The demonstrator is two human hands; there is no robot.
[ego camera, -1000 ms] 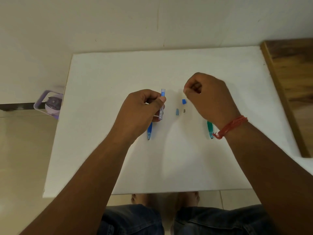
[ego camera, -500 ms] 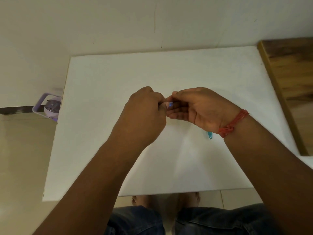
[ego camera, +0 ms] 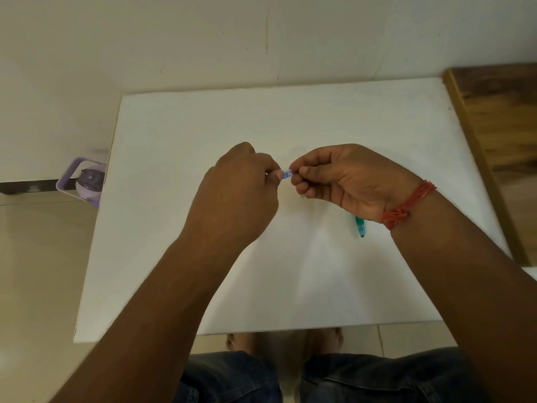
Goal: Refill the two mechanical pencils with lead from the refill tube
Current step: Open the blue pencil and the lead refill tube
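Observation:
My left hand grips the clear lead refill tube, whose blue-capped end sticks out to the right between the two hands. My right hand pinches that blue end with thumb and forefinger. Both hands hover over the middle of the white table. The green mechanical pencil lies on the table below my right wrist, only its tip end showing. The blue pencil is hidden under my left hand. A small blue piece peeks out under my right fingers.
A lilac water bottle stands on the floor left of the table. A wooden surface borders the table on the right. The wall runs along the far edge. My knees and feet show below the near edge.
My right hand came left from above the small parts and took hold of the tube's blue end. My left hand turned the tube from upright to pointing right.

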